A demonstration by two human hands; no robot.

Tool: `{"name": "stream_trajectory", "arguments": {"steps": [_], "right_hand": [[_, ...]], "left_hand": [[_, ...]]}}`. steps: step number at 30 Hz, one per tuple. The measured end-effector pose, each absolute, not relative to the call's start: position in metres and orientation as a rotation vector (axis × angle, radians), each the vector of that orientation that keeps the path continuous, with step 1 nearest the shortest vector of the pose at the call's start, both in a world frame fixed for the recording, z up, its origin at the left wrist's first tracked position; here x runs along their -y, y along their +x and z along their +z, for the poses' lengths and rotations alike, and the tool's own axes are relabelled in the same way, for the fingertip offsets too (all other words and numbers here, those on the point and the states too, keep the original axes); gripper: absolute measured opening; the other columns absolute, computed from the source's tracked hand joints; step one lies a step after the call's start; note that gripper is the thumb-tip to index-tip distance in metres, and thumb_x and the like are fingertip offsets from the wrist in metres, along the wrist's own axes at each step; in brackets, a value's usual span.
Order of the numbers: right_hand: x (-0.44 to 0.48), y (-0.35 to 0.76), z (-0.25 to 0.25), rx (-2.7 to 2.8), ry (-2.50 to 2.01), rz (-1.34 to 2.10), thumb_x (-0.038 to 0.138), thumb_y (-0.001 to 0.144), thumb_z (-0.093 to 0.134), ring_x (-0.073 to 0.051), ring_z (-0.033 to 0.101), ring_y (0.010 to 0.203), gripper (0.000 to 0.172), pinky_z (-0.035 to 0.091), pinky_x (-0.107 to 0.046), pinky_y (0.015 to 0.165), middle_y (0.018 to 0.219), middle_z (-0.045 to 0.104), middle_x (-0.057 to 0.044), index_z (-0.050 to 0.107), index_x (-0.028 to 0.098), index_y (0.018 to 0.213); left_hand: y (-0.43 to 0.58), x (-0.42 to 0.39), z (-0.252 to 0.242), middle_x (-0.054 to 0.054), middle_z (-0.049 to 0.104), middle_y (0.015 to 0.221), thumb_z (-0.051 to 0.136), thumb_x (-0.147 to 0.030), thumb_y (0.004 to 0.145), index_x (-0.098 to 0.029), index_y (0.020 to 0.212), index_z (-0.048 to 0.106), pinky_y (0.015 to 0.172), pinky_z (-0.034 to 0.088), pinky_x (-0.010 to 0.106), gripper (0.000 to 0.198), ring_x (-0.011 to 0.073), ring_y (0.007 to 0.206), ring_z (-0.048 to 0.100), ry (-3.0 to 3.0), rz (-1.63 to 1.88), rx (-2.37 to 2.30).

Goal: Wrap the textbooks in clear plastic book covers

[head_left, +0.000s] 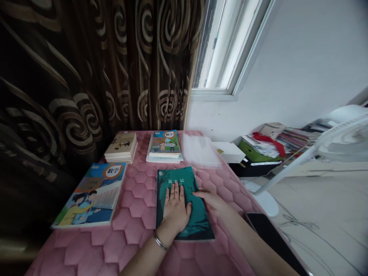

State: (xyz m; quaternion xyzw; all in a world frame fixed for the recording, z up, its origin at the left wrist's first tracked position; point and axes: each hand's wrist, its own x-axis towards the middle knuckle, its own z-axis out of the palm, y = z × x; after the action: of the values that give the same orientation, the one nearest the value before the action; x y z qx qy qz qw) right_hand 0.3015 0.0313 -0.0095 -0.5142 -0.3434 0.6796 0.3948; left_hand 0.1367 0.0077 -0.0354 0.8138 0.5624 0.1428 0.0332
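A green book (198,214) with white characters on its cover lies closed on the pink padded table cover (135,191). My left hand (176,211) rests flat on the cover, fingers stretched out, a metal bracelet at the wrist. At the book's right edge is my right hand (211,201), its thumb over the cover and its other fingers curled at the side, partly hidden. To the left lies a blue maths textbook (94,195). Farther back are a short stack of tan books (122,147) and another stack topped by a maths textbook (165,142).
Clear plastic sheets (201,149) lie at the back right of the table, beside a white box (230,151). A black phone or tablet (270,239) sits along the right edge. A white fan (301,161) stands on the floor. A dark patterned curtain (149,76) hangs behind.
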Motion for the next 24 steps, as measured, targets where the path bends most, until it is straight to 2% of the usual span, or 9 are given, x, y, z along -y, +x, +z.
{"name": "stream_trajectory", "arguments": {"steps": [5, 7, 11, 15, 17, 19, 21, 23, 24], "right_hand": [[-0.021, 0.3, -0.01, 0.803, -1.222, 1.824, 0.026, 0.064, 0.075, -0.028, 0.071, 0.089, 0.043, 0.055, -0.045, 0.086, 0.093, 0.076, -0.011, 0.068, 0.014, 0.104], [-0.02, 0.296, -0.003, 0.862, -1.229, 1.769, 0.026, 0.061, 0.075, -0.028, 0.071, 0.09, 0.044, 0.055, -0.045, 0.087, 0.094, 0.076, -0.011, 0.069, 0.014, 0.103], [-0.026, 0.285, 0.038, 1.077, -1.281, 1.482, 0.025, 0.066, 0.069, -0.027, 0.07, 0.09, 0.034, 0.054, -0.039, 0.086, 0.095, 0.075, -0.01, 0.072, 0.014, 0.098], [-0.023, 0.275, 0.1, 1.582, -1.286, 0.987, 0.031, 0.076, 0.064, -0.025, 0.069, 0.093, 0.035, 0.054, -0.037, 0.084, 0.096, 0.075, -0.003, 0.071, 0.021, 0.109], [-0.015, 0.268, 0.12, 1.836, -1.347, 0.607, 0.031, 0.082, 0.06, -0.025, 0.068, 0.093, 0.036, 0.053, -0.037, 0.085, 0.095, 0.075, -0.002, 0.068, 0.025, 0.117], [-0.008, 0.26, 0.122, 2.078, -1.364, 0.231, 0.024, 0.087, 0.054, -0.024, 0.066, 0.097, 0.039, 0.052, -0.036, 0.088, 0.107, 0.073, -0.004, 0.063, 0.026, 0.125], [-0.003, 0.254, 0.106, 2.322, -1.295, -0.045, 0.014, 0.089, 0.046, -0.024, 0.062, 0.107, 0.046, 0.05, -0.036, 0.092, 0.128, 0.064, -0.006, 0.056, 0.024, 0.133], [-0.001, 0.253, 0.076, 2.525, -1.19, -0.216, 0.006, 0.09, 0.039, -0.022, 0.058, 0.116, 0.052, 0.05, -0.036, 0.095, 0.141, 0.052, -0.005, 0.051, 0.022, 0.137], [0.0, 0.253, 0.058, 2.604, -1.145, -0.275, 0.005, 0.09, 0.037, -0.022, 0.056, 0.118, 0.052, 0.049, -0.037, 0.096, 0.141, 0.052, -0.005, 0.051, 0.022, 0.138]], "left_hand": [[0.137, -0.007, -0.034, 0.016, 0.021, 0.157, 0.033, -0.043, 0.094, -0.009, 0.148, 0.031, 0.118, 0.019, 0.05, 0.063, 0.0285, 0.145, 0.019, 2.486, 0.456, -1.72], [0.14, -0.006, -0.03, 0.016, 0.02, 0.157, 0.033, -0.041, 0.094, -0.009, 0.148, 0.031, 0.118, 0.018, 0.049, 0.062, 0.0279, 0.145, 0.019, 2.42, 0.482, -1.733], [0.151, -0.006, -0.005, 0.014, 0.016, 0.158, 0.03, -0.034, 0.095, -0.008, 0.149, 0.025, 0.119, 0.017, 0.048, 0.061, 0.0258, 0.146, 0.014, 2.053, 0.679, -1.757], [0.149, -0.014, 0.049, 0.008, 0.014, 0.16, 0.025, -0.043, 0.096, -0.014, 0.151, 0.023, 0.119, 0.017, 0.042, 0.061, 0.0203, 0.147, 0.01, 1.589, 1.185, -1.368], [0.132, -0.023, 0.077, 0.007, 0.026, 0.158, 0.017, -0.05, 0.097, -0.017, 0.148, 0.03, 0.117, 0.025, 0.04, 0.062, 0.0197, 0.145, 0.02, 1.31, 1.39, -1.021], [0.104, -0.034, 0.095, 0.008, 0.045, 0.148, 0.009, -0.059, 0.094, -0.019, 0.143, 0.038, 0.108, 0.039, 0.044, 0.07, 0.0243, 0.137, 0.039, 1.03, 1.415, -0.728], [0.069, -0.046, 0.093, 0.011, 0.064, 0.126, 0.013, -0.063, 0.092, -0.015, 0.13, 0.053, 0.096, 0.048, 0.046, 0.073, 0.0286, 0.122, 0.055, 0.808, 1.379, -0.773], [0.037, -0.055, 0.074, 0.013, 0.072, 0.106, 0.019, -0.063, 0.092, -0.01, 0.115, 0.061, 0.089, 0.052, 0.044, 0.071, 0.029, 0.11, 0.063, 0.76, 1.269, -0.989], [0.025, -0.058, 0.06, 0.012, 0.074, 0.096, 0.023, -0.062, 0.092, -0.01, 0.107, 0.064, 0.085, 0.053, 0.042, 0.068, 0.0276, 0.102, 0.066, 0.797, 1.199, -1.146]]}}
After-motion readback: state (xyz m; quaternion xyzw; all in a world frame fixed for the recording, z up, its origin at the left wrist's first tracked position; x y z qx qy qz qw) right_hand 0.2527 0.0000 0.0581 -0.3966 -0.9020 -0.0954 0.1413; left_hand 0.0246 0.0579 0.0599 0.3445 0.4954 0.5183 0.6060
